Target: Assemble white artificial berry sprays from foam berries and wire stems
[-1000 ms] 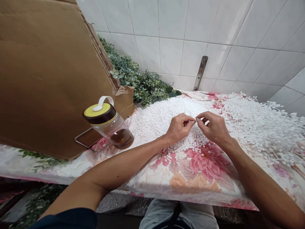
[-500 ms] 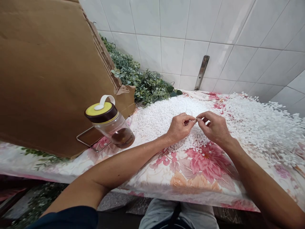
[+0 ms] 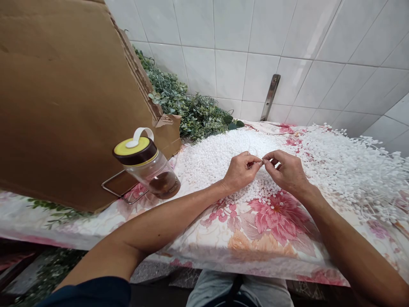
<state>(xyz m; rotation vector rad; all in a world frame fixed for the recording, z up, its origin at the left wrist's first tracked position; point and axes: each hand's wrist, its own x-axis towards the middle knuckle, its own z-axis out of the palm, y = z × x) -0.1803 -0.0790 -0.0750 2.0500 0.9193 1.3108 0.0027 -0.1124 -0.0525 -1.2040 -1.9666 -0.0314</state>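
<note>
My left hand (image 3: 240, 171) is closed in a pinch on a thin white strand (image 3: 253, 149), which curves up behind the fingers. My right hand (image 3: 286, 170) pinches too, its thumb and forefinger meeting the left fingertips. Whatever sits between the right fingertips is too small to make out. Both hands are held over a wide heap of small white beads (image 3: 204, 160). To the right of the hands lies a tangle of white stems tipped with beads (image 3: 351, 170).
A clear bottle (image 3: 150, 175) with a yellow and dark lid holds some brown liquid, left of the beads. Behind it a large cardboard box (image 3: 64, 106) leans beside green artificial foliage (image 3: 201, 117). Floral cloth (image 3: 268, 251) covers the table. A tiled wall (image 3: 230, 72) rises behind.
My hands stay joined at the fingertips over the beads, with only very slight finger movement. The view has shifted a little; nothing else visibly differs.
</note>
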